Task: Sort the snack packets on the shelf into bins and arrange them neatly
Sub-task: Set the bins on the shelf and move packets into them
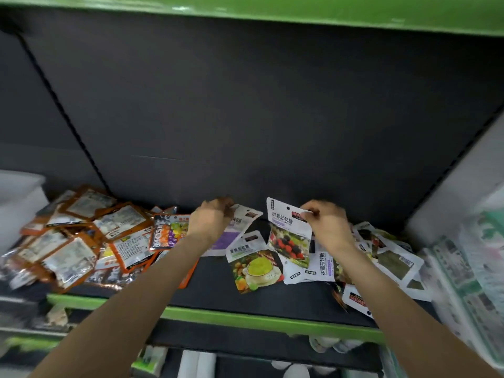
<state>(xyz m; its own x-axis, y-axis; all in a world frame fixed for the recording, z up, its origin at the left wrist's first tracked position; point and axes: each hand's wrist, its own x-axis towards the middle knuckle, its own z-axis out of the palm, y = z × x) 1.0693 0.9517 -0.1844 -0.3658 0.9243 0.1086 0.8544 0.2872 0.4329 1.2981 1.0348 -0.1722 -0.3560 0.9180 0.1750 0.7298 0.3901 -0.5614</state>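
Both hands on snack packets at the back of the dark shelf [245, 296].

Far left, a heap of orange-edged packets [81, 241] lies jumbled, a colourful fruit-candy packet [169, 231] on its right edge. Left hand [210, 222], grip pinched on the top of a white-and-purple packet [231, 230] lying flat. A yellow-green fruit packet [255, 266] lies between the hands. Right hand [327, 222], grip pinched on the upper corner of a berry packet [289, 233], holding it upright. Right of it, more white packets [387, 257] overlap in a loose pile. No bins clearly visible.
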